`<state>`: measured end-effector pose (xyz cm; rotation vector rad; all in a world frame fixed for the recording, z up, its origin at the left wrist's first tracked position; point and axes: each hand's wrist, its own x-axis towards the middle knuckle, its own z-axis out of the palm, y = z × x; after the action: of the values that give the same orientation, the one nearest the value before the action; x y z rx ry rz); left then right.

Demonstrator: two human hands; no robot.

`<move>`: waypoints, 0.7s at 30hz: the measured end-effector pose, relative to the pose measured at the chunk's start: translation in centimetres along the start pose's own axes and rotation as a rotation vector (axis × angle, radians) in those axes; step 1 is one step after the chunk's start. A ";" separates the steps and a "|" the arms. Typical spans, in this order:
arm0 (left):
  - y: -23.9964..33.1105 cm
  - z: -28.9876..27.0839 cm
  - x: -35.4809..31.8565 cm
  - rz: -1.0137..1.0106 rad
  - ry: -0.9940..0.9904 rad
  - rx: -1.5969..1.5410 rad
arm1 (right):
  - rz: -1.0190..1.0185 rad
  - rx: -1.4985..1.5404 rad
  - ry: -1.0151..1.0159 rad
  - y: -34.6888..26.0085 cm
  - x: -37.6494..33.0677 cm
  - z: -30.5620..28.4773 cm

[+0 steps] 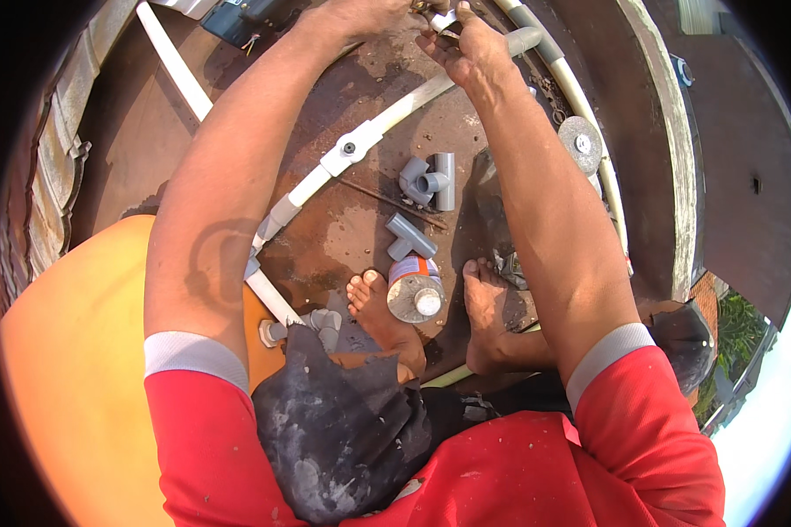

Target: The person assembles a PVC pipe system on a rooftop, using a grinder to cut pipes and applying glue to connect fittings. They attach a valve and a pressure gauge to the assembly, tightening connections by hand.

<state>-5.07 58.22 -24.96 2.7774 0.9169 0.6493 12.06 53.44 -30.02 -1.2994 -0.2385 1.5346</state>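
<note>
At the top edge of the head view my two hands come close together. My right hand (471,48) has its thumb and fingers around a small white piece (444,21), whose exact kind I cannot make out. My left hand (371,16) reaches in beside it with bent fingers, partly cut off by the picture's edge. Something small and dark shows at its fingertips, too unclear to name. Below the hands a white pipe (413,101) runs slantwise, with a white tee fitting (351,147) in its line.
Grey pipe fittings (446,180) and a grey tee (410,235) lie near my bare feet. A white-capped can (417,294) stands between them. A round disc (580,145) is beside my right forearm. An orange tank (88,378) curves at left; a dark power tool (237,19) lies farther off.
</note>
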 end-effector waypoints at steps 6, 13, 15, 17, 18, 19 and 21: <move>-0.5 -0.3 0.0 0.035 0.004 -0.046 | 0.078 0.019 -0.097 2.2 -6.2 -0.3; -0.4 -0.2 0.8 -0.072 -0.112 -0.074 | -0.175 -0.235 -0.157 -2.8 -7.3 -0.3; -1.6 -0.7 0.0 -0.057 -0.099 -0.006 | -0.150 -0.106 -0.204 -3.6 -3.2 0.1; -0.9 -0.5 0.5 -0.098 -0.096 -0.028 | -0.095 -0.029 -0.254 -4.6 0.2 -0.8; -0.7 -0.4 0.4 -0.124 -0.098 -0.036 | -0.079 -0.022 -0.152 -4.4 0.2 -0.3; -0.7 -0.2 0.3 -0.109 -0.083 -0.042 | -0.063 -0.015 -0.049 -4.1 0.3 0.4; -0.5 0.1 0.8 -0.064 -0.046 -0.055 | -0.041 -0.020 -0.062 -3.4 2.5 -0.7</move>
<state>-4.73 59.14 -24.93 2.6909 0.9592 0.5896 14.97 56.55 -29.37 -1.2564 -0.3194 1.5426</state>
